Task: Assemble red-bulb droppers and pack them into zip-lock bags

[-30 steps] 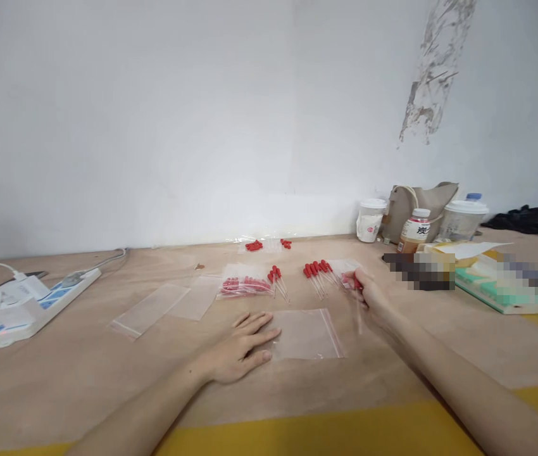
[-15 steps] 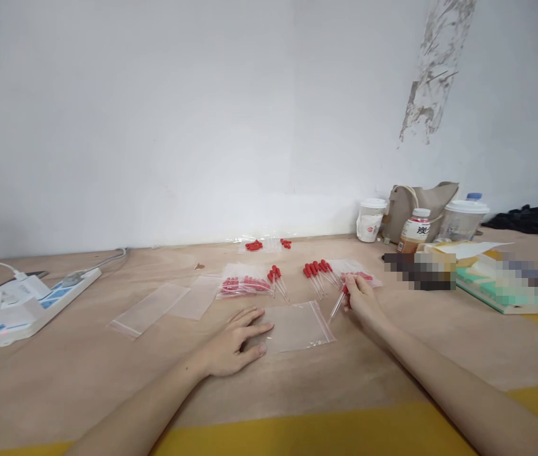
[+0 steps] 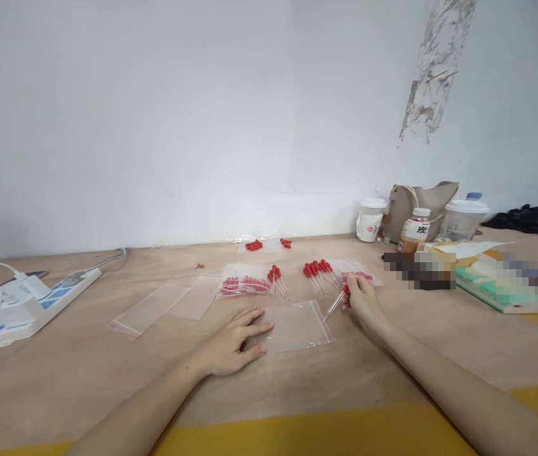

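My left hand [image 3: 238, 342] lies flat with its fingers spread on the left end of a clear zip bag [image 3: 292, 326]. In my right hand [image 3: 361, 303] a glass dropper [image 3: 335, 303] with a red bulb is pinched near the bulb, its tip pointing down-left at the bag's zip end. Behind the bag lie a small group of red-bulbed droppers [image 3: 276, 278] and a larger row of droppers [image 3: 316, 275]. A filled bag of droppers [image 3: 244, 282] rests at the left, and another filled bag [image 3: 352, 269] is partly hidden behind my right hand.
Two flat zip bags [image 3: 150, 309] lie left of my left hand. A power strip [image 3: 45, 310] with cables is at far left. Loose red bulbs [image 3: 254, 245] sit by the wall. Cups, a bottle [image 3: 415, 231], a grey bag [image 3: 399, 206] and a green box [image 3: 501, 294] stand at right.
The dropper's tip has shifted slightly left, onto the zip end of the bag. My left hand has stayed in place.
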